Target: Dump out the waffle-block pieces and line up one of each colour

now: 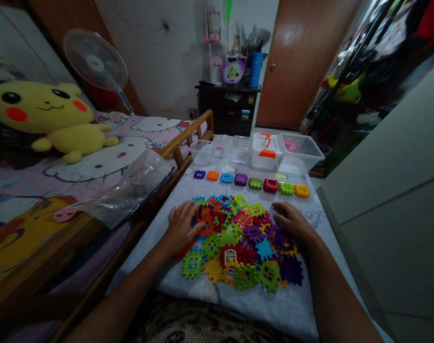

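A loose heap of plastic interlocking blocks (231,233) in many colours lies on the cloth-covered table before me. My left hand (183,226) rests at the heap's left edge, fingers spread, touching or nearly touching the orange and red pieces there. At the right edge, my right hand (291,221) lies beside the purple blocks (284,238) with its fingers stretched out. Neither hand grips a piece. Behind the heap runs a row of single blocks, from a dark purple one (199,175) on the left to a yellow-orange one (302,191) on the right.
Clear plastic boxes stand along the far end: a small one (201,155), a lidded one with orange latches (266,159) and an open bin (302,147). Left is a wooden bed rail (188,136) with a plastic bag (131,186); a pale cabinet (388,190) stands right.
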The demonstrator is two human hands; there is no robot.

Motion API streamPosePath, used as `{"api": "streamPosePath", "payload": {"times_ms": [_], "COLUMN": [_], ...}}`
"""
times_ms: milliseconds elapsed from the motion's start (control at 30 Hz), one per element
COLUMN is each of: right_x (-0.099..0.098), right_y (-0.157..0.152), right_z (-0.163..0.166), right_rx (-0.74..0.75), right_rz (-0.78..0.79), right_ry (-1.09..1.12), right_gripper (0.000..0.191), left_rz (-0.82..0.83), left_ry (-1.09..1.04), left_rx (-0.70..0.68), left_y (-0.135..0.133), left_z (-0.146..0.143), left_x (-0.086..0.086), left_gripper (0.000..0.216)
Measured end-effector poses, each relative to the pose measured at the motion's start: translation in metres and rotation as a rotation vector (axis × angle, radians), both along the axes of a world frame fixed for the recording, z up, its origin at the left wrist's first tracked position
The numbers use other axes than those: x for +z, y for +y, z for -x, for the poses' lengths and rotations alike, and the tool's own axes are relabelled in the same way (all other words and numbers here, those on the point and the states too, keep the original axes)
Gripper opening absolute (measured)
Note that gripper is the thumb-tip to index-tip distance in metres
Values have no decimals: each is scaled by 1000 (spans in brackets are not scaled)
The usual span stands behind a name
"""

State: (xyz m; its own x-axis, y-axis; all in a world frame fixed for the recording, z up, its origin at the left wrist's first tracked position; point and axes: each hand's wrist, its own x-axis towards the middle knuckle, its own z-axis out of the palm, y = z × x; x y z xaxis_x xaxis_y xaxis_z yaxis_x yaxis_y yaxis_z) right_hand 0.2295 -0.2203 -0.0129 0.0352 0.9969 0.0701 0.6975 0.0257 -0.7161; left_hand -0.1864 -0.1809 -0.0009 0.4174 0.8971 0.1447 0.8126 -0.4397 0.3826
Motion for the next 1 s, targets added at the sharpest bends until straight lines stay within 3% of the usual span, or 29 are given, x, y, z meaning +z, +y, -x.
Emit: {"api": "streamPosePath", "payload": {"times_ms": [100,233,400,600,1000], "right_x": [1,1,0,1,-5], "right_y": [0,0,1,1,2], "right_z": [0,0,0,-1,-3], "right_rx": [-1,4,4,7,6], "right_rz": [0,-2,1,23,5], "right_ry": [-8,-8,-14,-3,3], "right_gripper": [37,36,36,37,35], "left_rz": [-109,-185,-209,-282,-214], "left_ry": [-19,-39,17,55,85], "left_rx": [-104,-416,-690,-674,-655], "left_y": [-18,-48,-65,-58,-32], "left_z": [-5,-19,-44,-58,-58], "left_x": [11,27,27,16,16], "left_gripper": [54,70,90,68,69]}}
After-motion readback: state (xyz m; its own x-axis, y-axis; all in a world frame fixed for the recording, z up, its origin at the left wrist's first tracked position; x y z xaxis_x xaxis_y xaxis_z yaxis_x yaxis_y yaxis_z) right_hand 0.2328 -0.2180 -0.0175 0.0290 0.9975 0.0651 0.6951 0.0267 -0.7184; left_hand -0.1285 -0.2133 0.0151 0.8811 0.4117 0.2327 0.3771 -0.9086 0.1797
